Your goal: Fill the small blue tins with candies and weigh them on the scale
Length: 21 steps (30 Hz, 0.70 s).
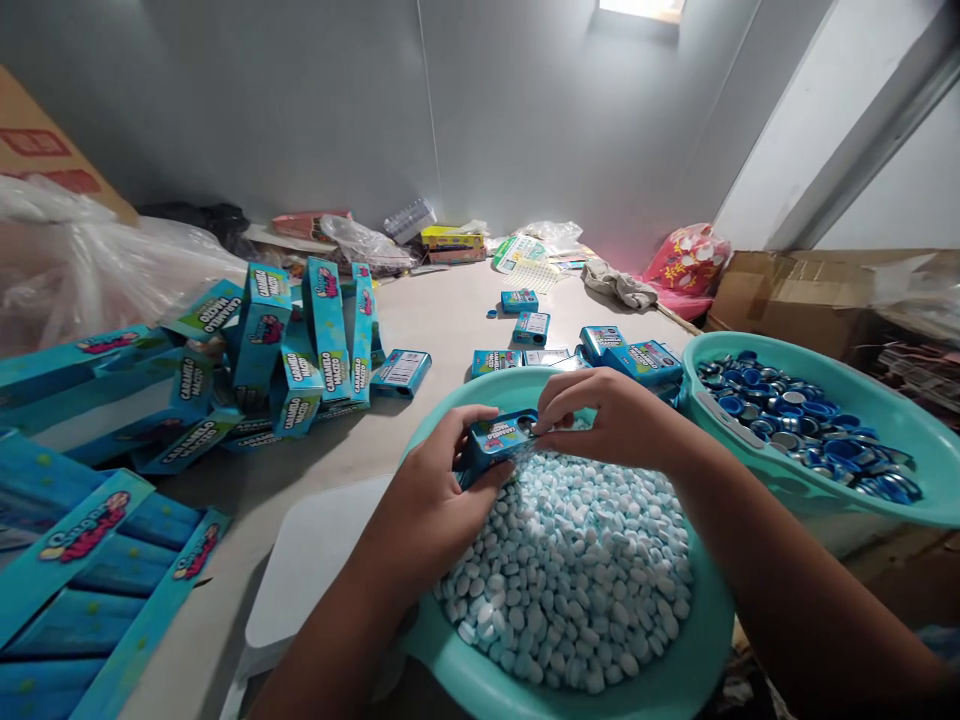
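Both hands hold one small blue box (pixel 496 437) just above the green bowl (pixel 675 680) full of little pale blue candies (pixel 570 560). The left hand (pixel 431 495) is wrapped tight around the box. The right hand (pixel 607 415) pinches its end with fingers pressed together. Right of this bowl sits a second bowl (pixel 930 500) with blue caps (pixel 802 420). Left of it stands a pile of blue boxes (pixel 300 350)

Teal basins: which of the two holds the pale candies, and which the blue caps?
The near basin, under both hands, holds the pale blue-and-white candies. The right-hand basin, farther off and beside the cardboard box, holds the blue caps.
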Each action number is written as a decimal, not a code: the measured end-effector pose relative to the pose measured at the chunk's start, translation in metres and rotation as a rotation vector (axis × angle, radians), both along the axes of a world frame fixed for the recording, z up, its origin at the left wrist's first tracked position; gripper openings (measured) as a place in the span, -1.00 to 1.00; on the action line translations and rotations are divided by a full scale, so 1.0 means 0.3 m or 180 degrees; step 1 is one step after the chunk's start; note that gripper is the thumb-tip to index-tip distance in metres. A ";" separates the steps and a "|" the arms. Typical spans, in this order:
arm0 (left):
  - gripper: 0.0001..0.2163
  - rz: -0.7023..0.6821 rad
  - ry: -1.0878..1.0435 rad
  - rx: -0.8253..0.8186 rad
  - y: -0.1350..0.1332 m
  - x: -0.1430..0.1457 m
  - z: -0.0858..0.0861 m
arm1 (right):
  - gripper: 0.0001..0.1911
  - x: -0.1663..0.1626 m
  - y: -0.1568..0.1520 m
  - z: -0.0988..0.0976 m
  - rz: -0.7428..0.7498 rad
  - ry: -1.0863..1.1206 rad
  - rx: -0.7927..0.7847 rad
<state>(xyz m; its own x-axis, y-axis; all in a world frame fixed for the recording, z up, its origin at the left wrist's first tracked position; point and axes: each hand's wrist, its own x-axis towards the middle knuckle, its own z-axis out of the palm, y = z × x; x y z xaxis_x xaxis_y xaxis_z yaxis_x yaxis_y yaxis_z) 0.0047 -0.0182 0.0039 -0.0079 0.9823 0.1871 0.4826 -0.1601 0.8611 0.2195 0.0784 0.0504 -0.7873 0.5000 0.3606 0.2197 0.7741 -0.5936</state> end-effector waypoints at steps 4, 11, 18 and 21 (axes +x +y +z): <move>-0.62 0.0100 -0.0248 0.0108 0.004 -0.002 -0.016 | -0.62 0.008 0.020 0.000 0.0057 0.0273 -0.0613; -0.35 0.0521 -0.1339 0.0709 0.019 0.021 -0.010 | -0.34 -0.019 0.057 -0.071 -0.0914 -0.0080 -0.1275; -0.38 0.0660 -0.2111 0.1336 -0.067 -0.238 0.099 | -0.43 -0.036 0.038 -0.089 -0.0782 -0.0884 -0.1216; -0.36 0.0486 -0.2039 0.0841 -0.129 -0.394 0.075 | -0.43 -0.051 0.026 -0.091 -0.0845 -0.1003 -0.1135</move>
<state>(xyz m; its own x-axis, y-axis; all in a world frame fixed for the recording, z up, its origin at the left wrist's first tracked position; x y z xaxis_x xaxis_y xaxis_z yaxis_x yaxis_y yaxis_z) -0.1134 -0.0567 0.0265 -0.3300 0.8839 0.3315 -0.0723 -0.3738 0.9247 0.2043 0.0861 0.0232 -0.6600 0.7444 -0.1008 0.5899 0.4305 -0.6831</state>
